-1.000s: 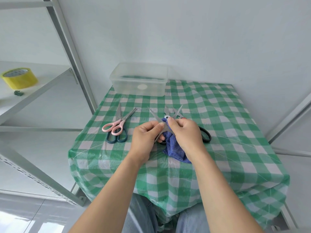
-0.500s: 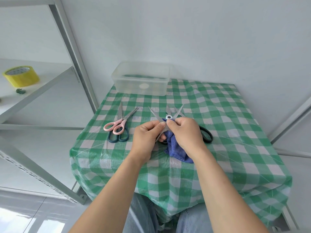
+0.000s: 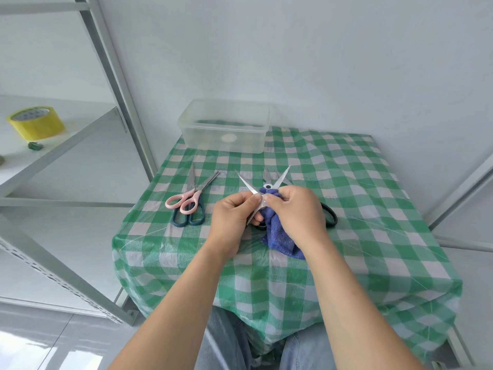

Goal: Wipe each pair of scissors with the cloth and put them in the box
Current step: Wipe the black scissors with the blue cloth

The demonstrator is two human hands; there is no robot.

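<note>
Blue terry cloth (image 3: 280, 236) hangs bunched from the right hand (image 3: 296, 212), whose fingers are curled tight round its upper end; thumb and forefinger press that wad against the held scissors (image 3: 247, 183) right at the pivot, at the root of the right blade. The left hand (image 3: 234, 214) meets it from the other side: its thumb and forefinger pinch the left blade just above the pivot, the other fingers are folded under, and a silver shank runs down and to the left between the two hands. How the handles are held cannot be told, since the hands cover them. The blades stand spread in a wide V, tips pointing up and away from the person, above the middle of the table (image 3: 360, 198) with its green-and-white checked cover. Just behind the hands the black-handled scissors (image 3: 330, 217) lie on the cover, one black loop showing to the right of the right hand and blade tips peeking out above the knuckles. To the left, well apart from the hands, the pink-handled scissors (image 3: 184, 201) lie across the dark-handled scissors (image 3: 190, 221), both with blades pointing toward the far edge. The clear plastic box (image 3: 224, 129) sits lidless at the far left corner of the table, close to the wall. On a white shelf (image 3: 66, 134) off to the left rests a yellow tape roll (image 3: 36, 122)
</note>
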